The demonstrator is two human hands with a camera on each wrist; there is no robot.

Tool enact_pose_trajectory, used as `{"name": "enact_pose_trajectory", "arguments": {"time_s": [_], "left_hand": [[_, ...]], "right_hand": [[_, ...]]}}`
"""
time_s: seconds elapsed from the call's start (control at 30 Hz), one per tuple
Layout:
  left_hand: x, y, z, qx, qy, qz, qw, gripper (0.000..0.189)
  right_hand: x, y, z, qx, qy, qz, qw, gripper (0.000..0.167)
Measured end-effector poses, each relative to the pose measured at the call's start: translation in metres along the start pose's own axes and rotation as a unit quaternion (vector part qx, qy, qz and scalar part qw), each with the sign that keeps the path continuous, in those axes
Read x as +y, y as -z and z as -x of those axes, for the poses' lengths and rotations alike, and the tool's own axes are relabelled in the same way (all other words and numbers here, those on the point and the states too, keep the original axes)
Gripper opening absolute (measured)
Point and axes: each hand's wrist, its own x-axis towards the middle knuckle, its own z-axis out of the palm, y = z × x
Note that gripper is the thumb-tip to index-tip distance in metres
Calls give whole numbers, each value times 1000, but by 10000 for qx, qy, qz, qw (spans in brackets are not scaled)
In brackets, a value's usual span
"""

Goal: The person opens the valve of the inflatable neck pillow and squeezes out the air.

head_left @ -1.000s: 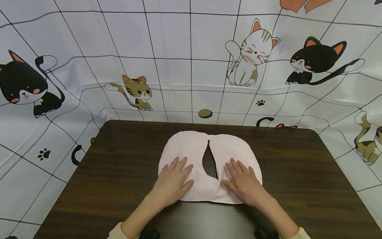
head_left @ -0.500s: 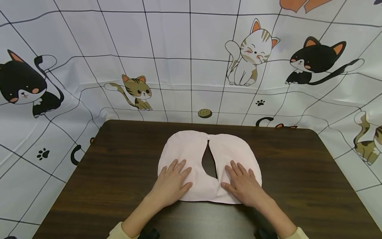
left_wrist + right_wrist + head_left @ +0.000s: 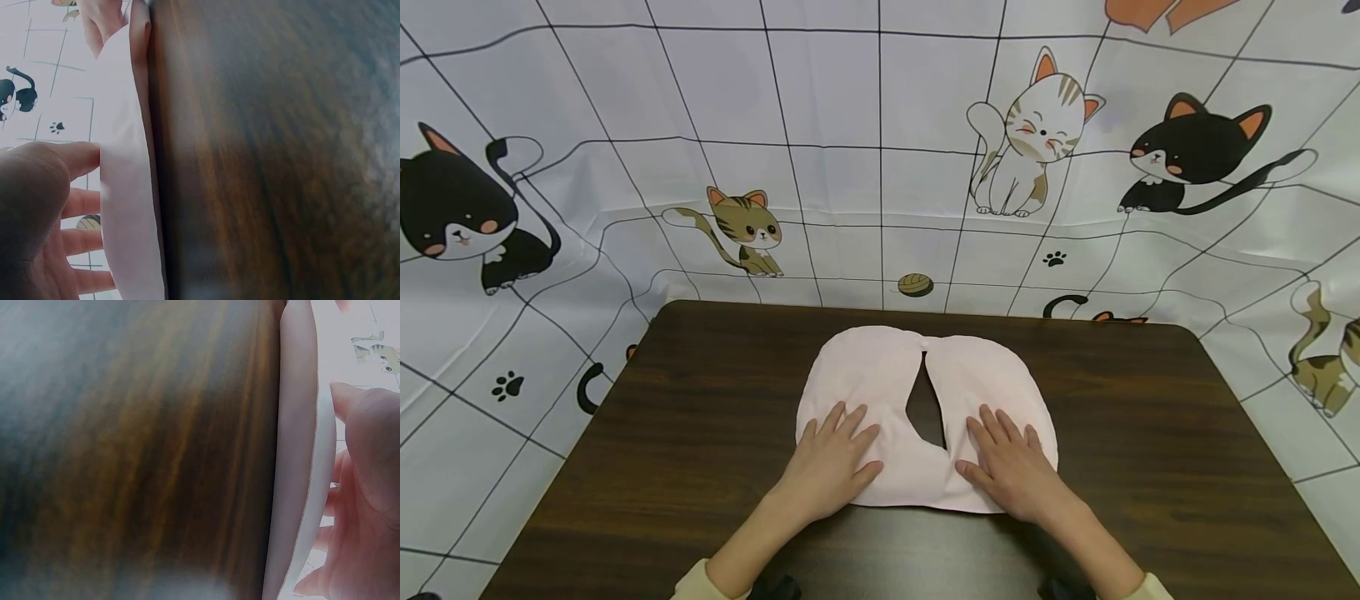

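A pale pink U-shaped neck pillow (image 3: 868, 367) lies flat on the table, its two ends meeting at the far side around a narrow teardrop gap. My left hand (image 3: 831, 462) rests on its left side with fingers spread and straight. On the right side, my right hand (image 3: 1011, 467) lies palm down in much the same way. From the left wrist, the pillow's near edge (image 3: 128, 144) shows as a pale band, with fingertips of the left hand (image 3: 37, 206) touching its top. The right wrist view has the right hand's fingertips (image 3: 340, 400) on the pillow's upper surface.
The dark brown wooden table (image 3: 700, 392) extends on both sides of the pillow, with rounded far corners. Behind and beside it hangs a white grid-patterned curtain (image 3: 835, 92) printed with cartoon cats and paw prints.
Both hands have slid slightly toward the body over the pillow, the left a little more to the left. The pillow has stayed almost in place.
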Motion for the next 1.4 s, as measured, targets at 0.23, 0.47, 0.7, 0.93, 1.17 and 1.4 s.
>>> {"name": "enact_pose_trajectory", "arguments": {"time_s": [0.23, 0.47, 0.7, 0.93, 1.17, 1.4], "left_hand": [[-1, -2, 1, 46, -31, -85, 9999, 49], [1, 1, 6, 53, -43, -108, 9999, 49], [6, 7, 12, 77, -137, -124, 9998, 50], [11, 16, 17, 61, -204, -75, 9997, 49], [15, 20, 23, 94, -241, -125, 9996, 49], [15, 16, 29, 171, -342, -91, 9992, 49]], "right_hand": [[0, 0, 1, 29, 42, 15, 10000, 70], [-1, 2, 3, 3, 19, -39, 10000, 70], [-3, 6, 6, 50, 27, -102, 9999, 70], [-6, 9, 12, 205, 106, -156, 9996, 72], [-11, 9, 15, 364, 249, -213, 9988, 69], [-15, 3, 22, 463, 324, -157, 9983, 67]]}}
